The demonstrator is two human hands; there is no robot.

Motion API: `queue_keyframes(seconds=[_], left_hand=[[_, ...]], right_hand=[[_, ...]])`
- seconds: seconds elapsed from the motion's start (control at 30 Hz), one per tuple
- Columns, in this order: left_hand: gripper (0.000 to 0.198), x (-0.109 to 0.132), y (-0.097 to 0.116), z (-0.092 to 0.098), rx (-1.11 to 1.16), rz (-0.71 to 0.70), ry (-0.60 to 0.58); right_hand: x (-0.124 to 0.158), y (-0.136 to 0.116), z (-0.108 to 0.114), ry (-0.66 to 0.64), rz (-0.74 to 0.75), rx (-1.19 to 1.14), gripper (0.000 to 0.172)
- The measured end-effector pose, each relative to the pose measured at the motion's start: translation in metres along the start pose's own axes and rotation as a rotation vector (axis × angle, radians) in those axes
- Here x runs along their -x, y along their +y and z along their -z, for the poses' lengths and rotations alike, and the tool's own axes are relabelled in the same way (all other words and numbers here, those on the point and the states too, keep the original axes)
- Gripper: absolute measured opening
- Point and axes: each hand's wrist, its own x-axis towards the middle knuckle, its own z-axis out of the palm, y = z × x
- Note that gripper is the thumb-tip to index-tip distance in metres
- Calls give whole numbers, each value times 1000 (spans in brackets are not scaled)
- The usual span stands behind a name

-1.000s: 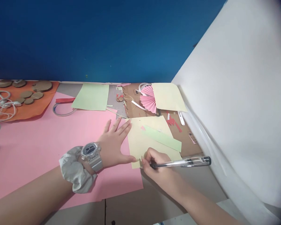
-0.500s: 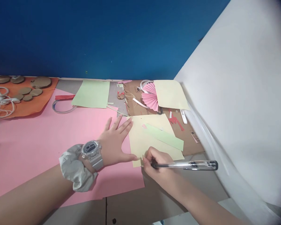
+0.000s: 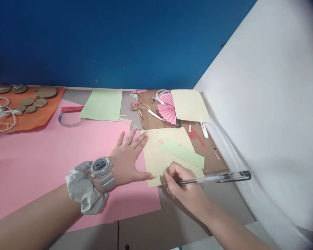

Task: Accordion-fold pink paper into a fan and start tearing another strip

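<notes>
My left hand [image 3: 129,158] lies flat with fingers spread on the big pink sheet [image 3: 52,159], its fingertips and thumb touching the left edge of a pale yellow sheet [image 3: 163,146]. A watch and a grey scrunchie sit on that wrist. My right hand [image 3: 184,185] is closed round a clear ballpoint pen [image 3: 216,177], whose tip rests on the yellow sheet's near edge. A light green paper strip [image 3: 185,152] lies across the yellow sheet.
At the back lie a green sheet [image 3: 103,104], a folded pink paper fan [image 3: 168,109], another yellow sheet [image 3: 189,104], red scraps and a white marker [image 3: 205,130] on cardboard. Orange paper [image 3: 33,114] with cardboard discs and a white cable [image 3: 1,116] lies far left. A white sheet [image 3: 271,104] rises at the right.
My right hand has shifted slightly right and up along the yellow sheet's near edge, and the pen's back end has swung further right. The left hand has stayed put.
</notes>
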Motion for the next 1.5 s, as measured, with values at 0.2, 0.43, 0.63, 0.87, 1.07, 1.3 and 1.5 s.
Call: queue_keyframes(seconds=[0.2, 0.43, 0.63, 0.87, 1.07, 1.3, 1.5], left_hand=[[105, 0, 2, 3, 24, 1, -1], [102, 1, 2, 4, 45, -6, 1], [103, 2, 0, -1, 46, -16, 32], [105, 1, 0, -2, 32, -20, 40], [104, 1, 0, -1, 34, -9, 23], [103, 1, -1, -1, 46, -16, 27], [103, 1, 0, -2, 34, -10, 36]], right_hand=[[2, 4, -1, -34, -28, 63, 25], [3, 0, -2, -41, -40, 90, 25], [3, 1, -2, -44, -42, 88, 24], [4, 2, -3, -46, -63, 80, 25], [3, 2, -2, -42, -48, 80, 25], [3, -3, -2, -34, -48, 84, 25], [4, 1, -2, -59, -53, 87, 25]])
